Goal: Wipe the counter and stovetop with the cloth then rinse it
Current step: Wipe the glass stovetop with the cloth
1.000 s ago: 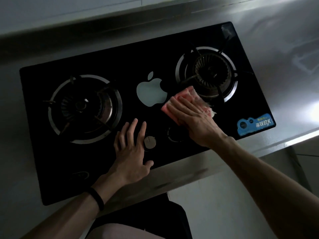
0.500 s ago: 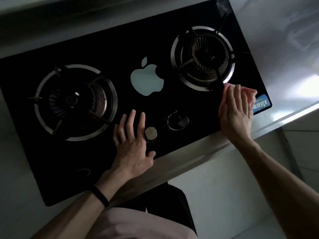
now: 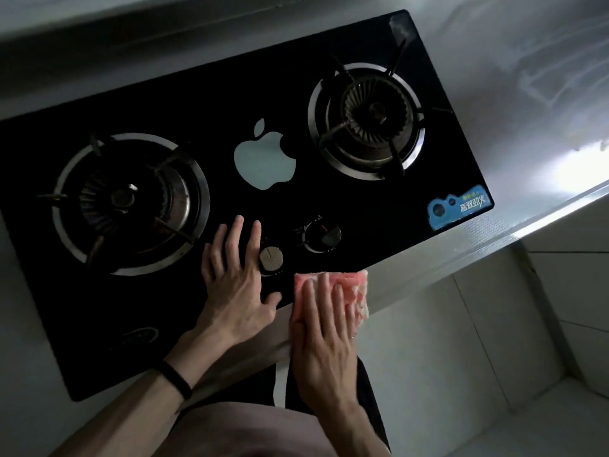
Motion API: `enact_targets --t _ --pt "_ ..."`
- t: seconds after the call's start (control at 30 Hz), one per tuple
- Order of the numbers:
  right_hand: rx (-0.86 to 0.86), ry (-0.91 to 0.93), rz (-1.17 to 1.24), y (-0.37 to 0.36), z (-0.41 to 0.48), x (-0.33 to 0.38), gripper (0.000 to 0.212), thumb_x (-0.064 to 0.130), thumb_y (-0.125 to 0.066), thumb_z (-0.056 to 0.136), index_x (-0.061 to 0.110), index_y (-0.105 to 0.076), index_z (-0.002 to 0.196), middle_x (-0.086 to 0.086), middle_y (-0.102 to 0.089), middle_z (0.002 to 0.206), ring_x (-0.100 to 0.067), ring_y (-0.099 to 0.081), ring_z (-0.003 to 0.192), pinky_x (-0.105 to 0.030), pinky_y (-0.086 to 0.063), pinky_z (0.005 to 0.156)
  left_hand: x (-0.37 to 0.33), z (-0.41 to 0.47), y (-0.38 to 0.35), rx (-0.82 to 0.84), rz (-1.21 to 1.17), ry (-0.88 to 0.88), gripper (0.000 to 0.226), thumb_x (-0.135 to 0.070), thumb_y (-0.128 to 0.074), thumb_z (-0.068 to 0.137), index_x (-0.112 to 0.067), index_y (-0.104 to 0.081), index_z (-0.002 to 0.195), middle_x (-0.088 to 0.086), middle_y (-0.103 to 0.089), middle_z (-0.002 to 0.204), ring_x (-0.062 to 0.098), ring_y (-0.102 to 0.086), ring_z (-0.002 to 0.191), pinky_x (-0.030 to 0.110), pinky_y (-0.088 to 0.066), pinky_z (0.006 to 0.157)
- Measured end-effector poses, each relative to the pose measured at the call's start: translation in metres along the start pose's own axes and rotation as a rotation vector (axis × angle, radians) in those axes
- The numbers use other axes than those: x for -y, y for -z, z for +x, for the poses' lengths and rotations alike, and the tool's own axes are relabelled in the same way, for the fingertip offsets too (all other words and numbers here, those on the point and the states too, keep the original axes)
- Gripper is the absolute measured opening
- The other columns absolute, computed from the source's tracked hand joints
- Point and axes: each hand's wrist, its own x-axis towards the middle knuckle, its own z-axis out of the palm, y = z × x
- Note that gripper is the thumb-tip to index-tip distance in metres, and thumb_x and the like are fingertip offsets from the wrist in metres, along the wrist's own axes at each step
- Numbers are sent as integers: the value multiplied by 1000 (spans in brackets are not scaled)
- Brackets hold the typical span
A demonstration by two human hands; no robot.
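Note:
A black glass stovetop (image 3: 250, 87) with two gas burners lies set into a steel counter (image 3: 527, 77). A pink cloth (image 3: 354, 286) is pressed flat against the front edge of the stove and counter, under my right hand (image 3: 324, 334), whose fingers lie spread over it. My left hand (image 3: 235, 278) rests flat on the glass just left of a round silver knob (image 3: 271, 257), fingers apart, holding nothing. A black band sits on my left wrist.
The left burner (image 3: 130, 202) and right burner (image 3: 369, 120) have raised metal pan supports. A second, dark knob (image 3: 323, 236) sits right of the silver one. A blue sticker (image 3: 459, 206) marks the stove's front right corner. Tiled floor lies below the counter edge.
My right hand has swept the cloth from the stove's front right corner leftward and down to the front edge near the knobs. My left hand has stayed in place.

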Motion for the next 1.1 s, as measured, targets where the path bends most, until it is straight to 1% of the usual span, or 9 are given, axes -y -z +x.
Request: enact_targets --t 0.1,0.27,0.4,0.5,0.63,0.8,0.87,0.97,1.1 --pt "-23 -106 1 26 26 -56 62 32 -28 111 15 -10 167 -12 -2 175 -28 0 163 -57 -10 130 0 0 0 3 -5 7 130 -45 -85 73 -20 1 168 4 15 173 29 15 158 58 0 127" --pt "-18 -282 10 91 92 -166 65 41 -9 109 21 13 166 -8 16 174 -20 19 161 -55 2 131 -1 -1 -2 8 -33 28 128 -43 -82 77 -24 6 167 -1 22 172 25 22 158 54 6 127" --pt "8 -351 3 120 127 -217 70 48 -8 106 20 15 165 -6 19 174 -20 19 160 -54 4 131 -2 0 -4 -9 -39 40 129 -41 -84 74 -24 5 167 -4 23 171 23 22 158 57 4 127" --pt "-9 -374 59 114 123 -202 69 40 -10 107 11 12 166 -12 17 174 -26 17 160 -56 3 130 -2 -1 -3 3 -56 34 128 -42 -82 73 -23 2 168 -2 20 171 26 19 158 58 2 128" --pt "-83 -131 28 82 69 -140 60 8 -26 107 -9 -9 162 -32 -5 169 -44 -1 160 -59 1 130 -21 -9 4 -79 -212 49 122 -35 -70 71 -16 2 167 7 7 175 31 7 161 65 -4 127" --pt "107 8 44 42 9 -78 61 22 -23 109 1 -11 165 -24 1 173 -40 5 161 -60 -7 130 -95 -15 4 -385 -249 -241 84 -22 -55 86 -1 -26 161 17 -21 171 35 -22 159 64 -27 122" --pt "152 31 6 37 5 -75 65 28 -31 111 8 -3 166 -18 9 174 -35 12 161 -56 0 131 -140 0 -3 -317 -277 -362 71 -16 -49 92 -3 -34 160 14 -27 170 31 -26 158 57 -33 121" --pt "232 -1 20 40 11 -88 66 38 -27 111 18 2 167 -9 17 173 -28 20 160 -48 10 130 -197 34 -12 -187 -233 -412 68 -17 -45 98 -13 -28 164 8 -18 173 27 -19 159 44 -31 126" --pt "79 -164 89 62 39 -119 72 35 -41 111 13 1 166 -12 13 173 -29 18 160 -49 3 132 -241 81 -29 -122 -65 -427 66 -25 -41 105 -19 -19 167 8 -4 176 29 -11 160 39 -16 131"
